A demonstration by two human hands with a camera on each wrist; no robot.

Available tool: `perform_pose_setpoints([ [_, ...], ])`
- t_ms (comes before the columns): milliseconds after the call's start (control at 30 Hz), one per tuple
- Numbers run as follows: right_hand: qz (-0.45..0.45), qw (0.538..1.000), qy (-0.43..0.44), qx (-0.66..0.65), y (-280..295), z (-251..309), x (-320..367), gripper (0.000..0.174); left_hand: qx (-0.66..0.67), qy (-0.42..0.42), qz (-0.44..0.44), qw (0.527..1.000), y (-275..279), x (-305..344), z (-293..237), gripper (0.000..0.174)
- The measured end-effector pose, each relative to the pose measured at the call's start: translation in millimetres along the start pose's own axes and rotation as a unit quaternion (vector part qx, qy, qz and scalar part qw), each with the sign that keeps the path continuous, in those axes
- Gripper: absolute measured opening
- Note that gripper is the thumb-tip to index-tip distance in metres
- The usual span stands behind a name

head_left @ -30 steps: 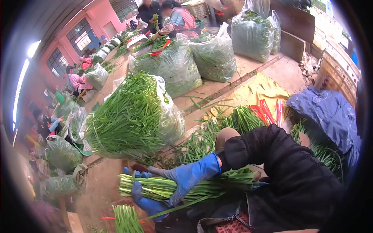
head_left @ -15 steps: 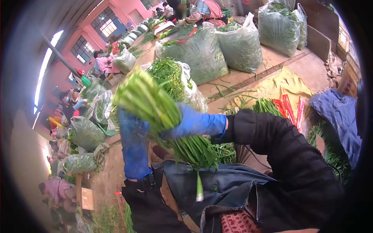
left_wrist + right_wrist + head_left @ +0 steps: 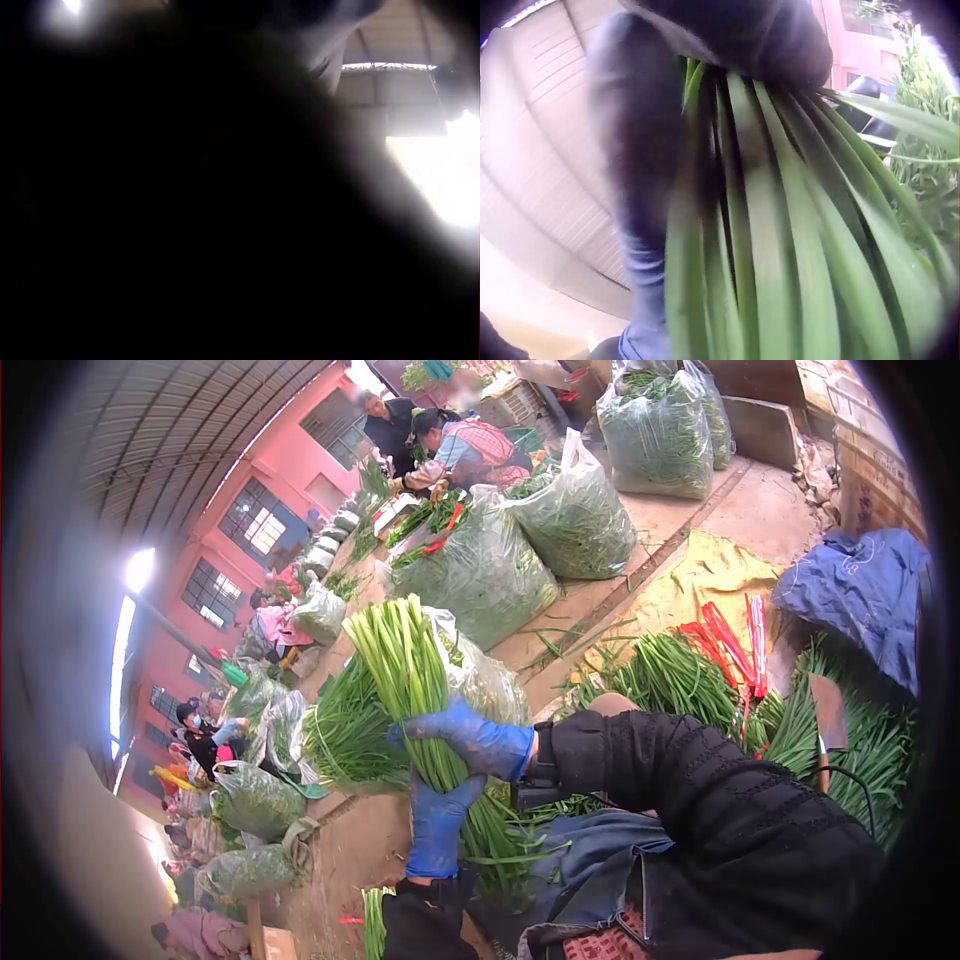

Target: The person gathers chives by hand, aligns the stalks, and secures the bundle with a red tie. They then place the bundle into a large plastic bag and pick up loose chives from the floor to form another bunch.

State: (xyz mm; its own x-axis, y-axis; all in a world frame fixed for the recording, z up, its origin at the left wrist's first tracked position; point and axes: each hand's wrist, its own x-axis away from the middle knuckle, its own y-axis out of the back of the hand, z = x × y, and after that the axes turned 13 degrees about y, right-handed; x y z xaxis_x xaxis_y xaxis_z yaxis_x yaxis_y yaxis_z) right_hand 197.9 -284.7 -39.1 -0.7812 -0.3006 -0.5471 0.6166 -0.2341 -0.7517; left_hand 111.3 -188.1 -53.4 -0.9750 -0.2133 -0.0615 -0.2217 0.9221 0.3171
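A thick bundle of garlic chives (image 3: 405, 660) stands tilted in front of the person, pale stem ends up and green leaves hanging down over the lap. The blue-gloved right hand (image 3: 465, 735) grips it around the middle. Just below, the gloved left hand (image 3: 440, 822) holds the same bundle, thumb across the front. In the right wrist view, flat leaves (image 3: 787, 247) spread below the dark-looking gloved fingers (image 3: 727, 34). The left wrist view is almost wholly dark, so that hand does not show there.
A bagged heap of chives (image 3: 350, 725) stands behind the bundle. Loose chives (image 3: 670, 675), red ties (image 3: 730, 645), a broad blade (image 3: 828, 712) and a blue cloth (image 3: 860, 600) lie to the right. Full plastic bags (image 3: 480, 575) and other people (image 3: 460, 450) are farther back.
The bundle was lying across the lap; both hands have lifted it and turned its stem ends upward. The left hand now holds it below the right hand.
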Motion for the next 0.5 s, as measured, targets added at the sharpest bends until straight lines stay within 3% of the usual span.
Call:
perform_pose_setpoints([
  [33, 0.001, 1.000, 0.003, -0.001, 0, 5, 0, 0.047, -0.003, -0.002, 0.001, 1.000, 0, 3, -7, 0.066],
  [100, 0.004, 0.994, -0.113, 0.001, -6, 19, 1, 0.053, 0.010, 0.105, 0.049, 0.993, 5, 13, -26, 0.041],
  [233, 0.069, 0.980, -0.179, 0.048, 2, 76, 1, 0.054, -0.005, 0.158, 0.008, 0.987, 39, 25, -62, 0.027],
  [267, 0.106, 0.950, -0.143, 0.258, 14, 85, 1, 0.057, -0.017, 0.203, 0.011, 0.979, 48, 31, -80, 0.027],
  [300, 0.138, 0.874, -0.099, 0.455, 25, 89, 1, 0.060, -0.029, 0.249, 0.014, 0.968, 55, 32, -89, 0.028],
  [333, 0.156, 0.745, -0.006, 0.649, 26, 86, 4, 0.066, -0.029, 0.250, 0.014, 0.968, 64, 30, -89, 0.028],
  [367, 0.155, 0.745, -0.007, 0.648, 25, 82, 6, 0.066, -0.018, 0.248, 0.007, 0.969, 73, 30, -87, 0.028],
  [400, 0.261, 0.682, 0.164, 0.663, 22, 78, 8, 0.068, -0.010, 0.247, 0.000, 0.969, 77, 30, -85, 0.029],
  [433, 0.354, 0.587, 0.328, 0.649, 13, 76, 9, 0.071, -0.012, 0.249, 0.002, 0.968, 77, 28, -82, 0.029],
  [467, 0.352, 0.589, 0.328, 0.649, 4, 69, 9, 0.071, -0.047, 0.267, 0.031, 0.962, 76, 25, -76, 0.031],
  [500, 0.410, 0.491, 0.416, 0.646, -7, 57, 8, 0.069, -0.082, 0.285, 0.059, 0.953, 78, 21, -68, 0.032],
])
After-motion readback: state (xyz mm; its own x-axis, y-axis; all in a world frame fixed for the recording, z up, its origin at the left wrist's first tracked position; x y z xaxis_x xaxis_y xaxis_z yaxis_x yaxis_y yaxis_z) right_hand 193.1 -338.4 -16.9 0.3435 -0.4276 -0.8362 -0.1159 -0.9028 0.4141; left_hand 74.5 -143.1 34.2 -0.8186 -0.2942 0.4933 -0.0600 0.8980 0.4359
